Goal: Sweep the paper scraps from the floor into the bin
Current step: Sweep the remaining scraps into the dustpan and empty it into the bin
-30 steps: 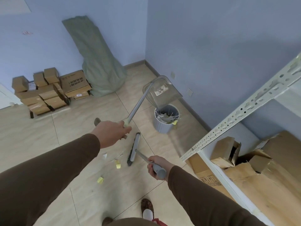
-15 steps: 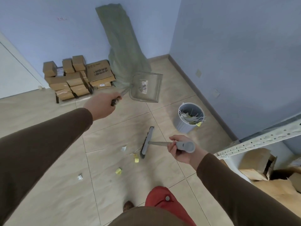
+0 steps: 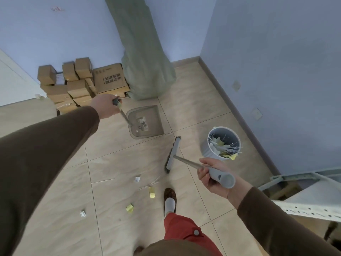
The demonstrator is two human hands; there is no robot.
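Lowered dustpan (image 3: 145,121) opens away; broom (image 3: 172,155) head runs lengthwise.

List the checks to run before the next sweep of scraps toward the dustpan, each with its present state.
1. Left hand holds the dustpan handle: ok.
2. Right hand has a firm grip on the broom handle: ok.
3. Dustpan flat on the floor, mouth toward the scraps: cannot tell; it looks low, but contact is unclear.
4. Broom head behind the scraps: not ok; the yellow scraps and white scraps lie nearer the person than the head.
5. Foot clear of the sweep path: not ok; it stands beside the yellow scraps.
6. Bin upright and open: ok.
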